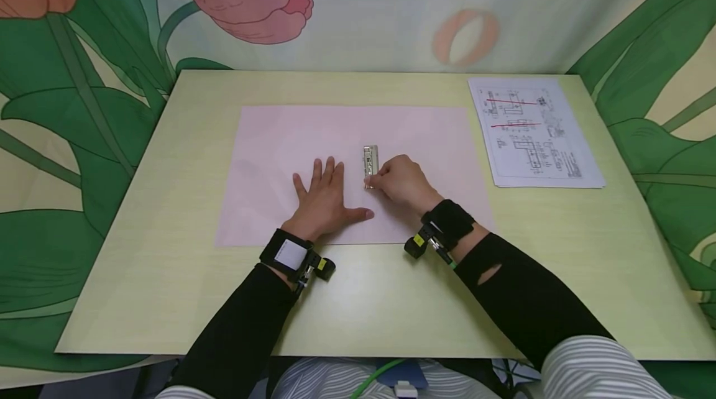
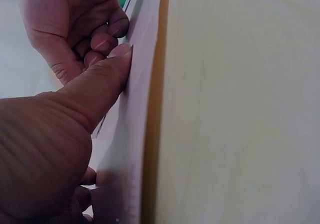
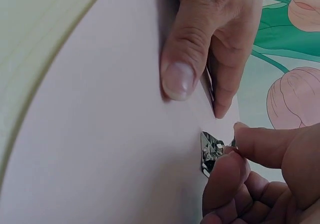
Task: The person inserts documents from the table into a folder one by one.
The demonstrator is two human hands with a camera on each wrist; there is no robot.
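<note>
"So, nearest first: what's going on?"

"Past the front of the table [image 1: 358,306], the left hand [image 1: 321,203] rests palm down on the pink sheet [image 1: 285,132], thumb and little finger spread wide, the other fingers close together. Just right of it, the right hand [image 1: 407,184] pinches the near end of the shiny metal piece [image 1: 371,160] between thumb and forefinger, near the sheet's middle."

"Any advice on that grip?"

"I'd pinch lightly by the very edge and let the left palm steady the paper, so it doesn't drag. A firm thumb might slip on that shine."

"And which way does it point?"

"Straight away from the person: its long axis runs front to back, far end towards the flowered curtain [image 1: 369,32]. Whether it lies quite flat, I can't tell. Printed drawings [image 1: 534,135] lie farther right."
</note>
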